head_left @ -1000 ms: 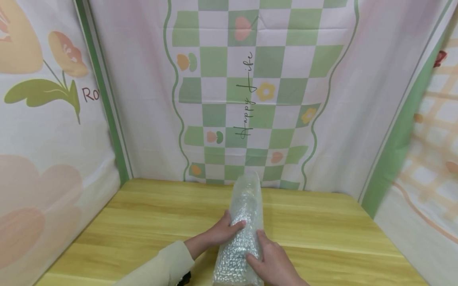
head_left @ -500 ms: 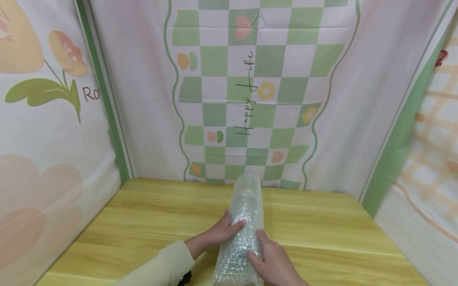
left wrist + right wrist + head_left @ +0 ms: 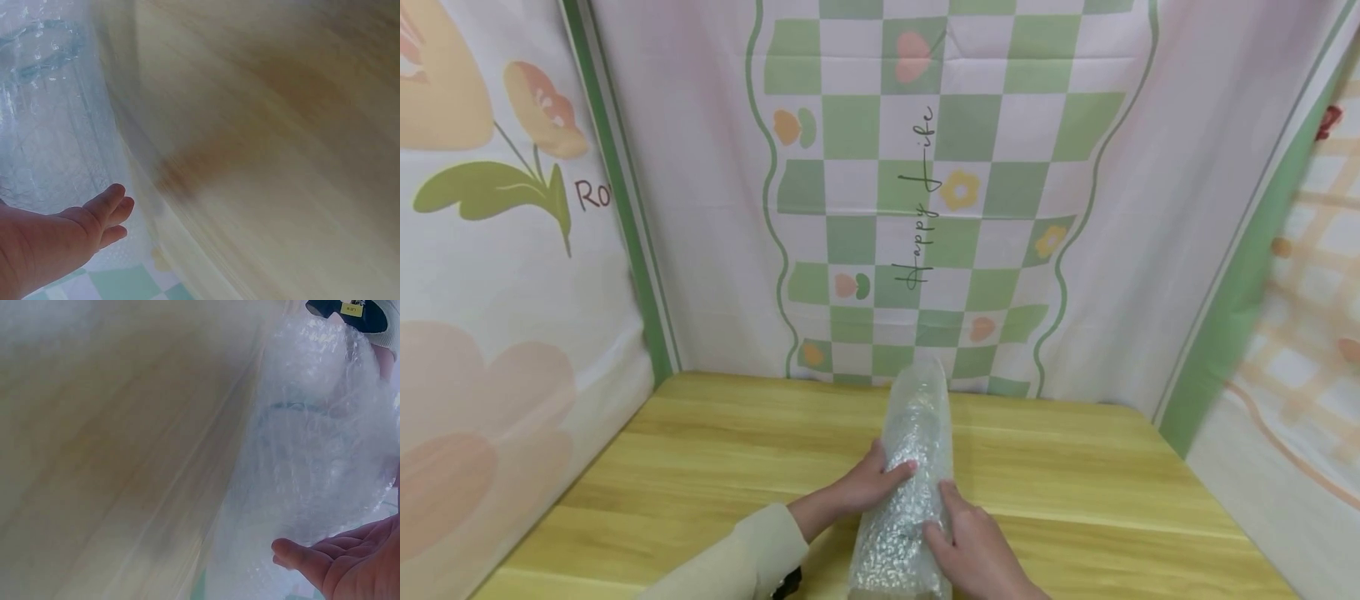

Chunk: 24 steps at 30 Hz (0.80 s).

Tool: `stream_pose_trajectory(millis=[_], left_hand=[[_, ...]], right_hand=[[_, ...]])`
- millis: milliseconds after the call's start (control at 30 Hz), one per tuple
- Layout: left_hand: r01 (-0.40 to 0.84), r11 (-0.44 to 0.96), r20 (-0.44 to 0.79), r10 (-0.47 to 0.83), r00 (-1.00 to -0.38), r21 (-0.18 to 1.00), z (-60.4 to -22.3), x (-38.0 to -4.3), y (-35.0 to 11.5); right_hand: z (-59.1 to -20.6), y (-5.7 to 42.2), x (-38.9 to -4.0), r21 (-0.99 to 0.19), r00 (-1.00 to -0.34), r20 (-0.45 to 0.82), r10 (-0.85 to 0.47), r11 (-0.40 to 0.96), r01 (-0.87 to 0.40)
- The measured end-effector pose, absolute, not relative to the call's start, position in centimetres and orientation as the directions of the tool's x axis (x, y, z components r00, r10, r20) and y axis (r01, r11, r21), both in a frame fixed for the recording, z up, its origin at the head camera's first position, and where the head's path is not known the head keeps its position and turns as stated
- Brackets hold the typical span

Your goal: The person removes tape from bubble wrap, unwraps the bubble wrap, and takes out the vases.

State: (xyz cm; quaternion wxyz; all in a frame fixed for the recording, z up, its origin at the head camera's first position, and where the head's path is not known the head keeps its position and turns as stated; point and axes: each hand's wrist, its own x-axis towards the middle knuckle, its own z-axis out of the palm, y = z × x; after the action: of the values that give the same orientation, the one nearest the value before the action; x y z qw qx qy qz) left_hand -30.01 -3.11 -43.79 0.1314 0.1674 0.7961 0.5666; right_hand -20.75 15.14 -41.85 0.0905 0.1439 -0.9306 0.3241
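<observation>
Bubble-wrapped bundle (image 3: 895, 518): held over the table (image 3: 1075, 475), midway across; table contact cannot be told.
Right hand (image 3: 981, 546): bundle gripped at its right side, nearer end.
Left hand (image 3: 871, 485): left side gripped, farther along.
Right thumb (image 3: 940, 542): shifted slightly within the last second; bundle practically unmoved; grip judged as being adjusted.

A bundle in bubble wrap (image 3: 919, 427) is held by the fingers (image 3: 899, 476) of the left hand (image 3: 861, 487) and the right hand (image 3: 981, 546). Behind it, the wooden table (image 3: 1075, 467) and a green-checked cloth (image 3: 902, 187) are seen.
</observation>
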Motion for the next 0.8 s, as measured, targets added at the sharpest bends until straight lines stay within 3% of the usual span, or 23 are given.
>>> stream_pose_trajectory(millis=[800], left_hand=[[0.133,0.310,-0.012,0.425,-0.905,0.942,-43.8,-30.0,-3.2]], right_hand=[[-41.6,16.4,-20.9,-0.648,-0.935,0.212,-0.283,0.675,-0.351]])
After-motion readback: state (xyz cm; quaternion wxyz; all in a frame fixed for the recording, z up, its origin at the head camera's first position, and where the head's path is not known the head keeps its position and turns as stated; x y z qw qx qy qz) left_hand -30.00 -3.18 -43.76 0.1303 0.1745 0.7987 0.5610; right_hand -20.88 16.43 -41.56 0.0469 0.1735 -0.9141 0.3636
